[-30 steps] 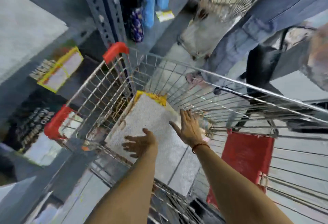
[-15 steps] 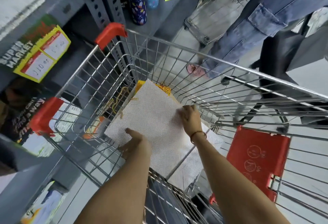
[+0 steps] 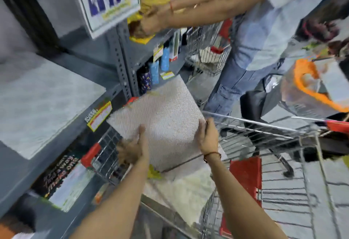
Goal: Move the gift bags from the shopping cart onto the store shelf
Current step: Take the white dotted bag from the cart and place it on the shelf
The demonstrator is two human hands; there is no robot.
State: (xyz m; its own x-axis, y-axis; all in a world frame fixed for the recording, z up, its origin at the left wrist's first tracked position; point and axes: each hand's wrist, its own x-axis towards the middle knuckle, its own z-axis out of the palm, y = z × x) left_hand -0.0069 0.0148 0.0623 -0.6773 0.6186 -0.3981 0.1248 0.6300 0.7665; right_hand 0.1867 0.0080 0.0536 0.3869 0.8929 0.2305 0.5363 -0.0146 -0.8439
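A flat white dotted gift bag (image 3: 162, 119) is held up above the wire shopping cart (image 3: 264, 134), tilted toward the shelf. My left hand (image 3: 134, 148) grips its lower left edge. Its right edge sits in my right hand (image 3: 207, 134), thumb on top. More white bags (image 3: 181, 191) and a bit of yellow lie in the cart below. The grey store shelf (image 3: 62, 106) runs along the left, with a pale flat stack (image 3: 37, 102) lying on it.
Another person (image 3: 264, 40) stands ahead on the right, reaching both arms to an upper shelf with yellow goods (image 3: 149, 11). A second cart (image 3: 205, 53) stands beyond. Bottles (image 3: 151, 76) line a lower shelf. An orange-handled bag (image 3: 311, 85) hangs at right. The red child seat (image 3: 247, 174) is folded in my cart.
Both hands closed on the white dotted bag and lifted it up out of the cart toward the shelf. My view swung upward, bringing the other person's arms into sight.
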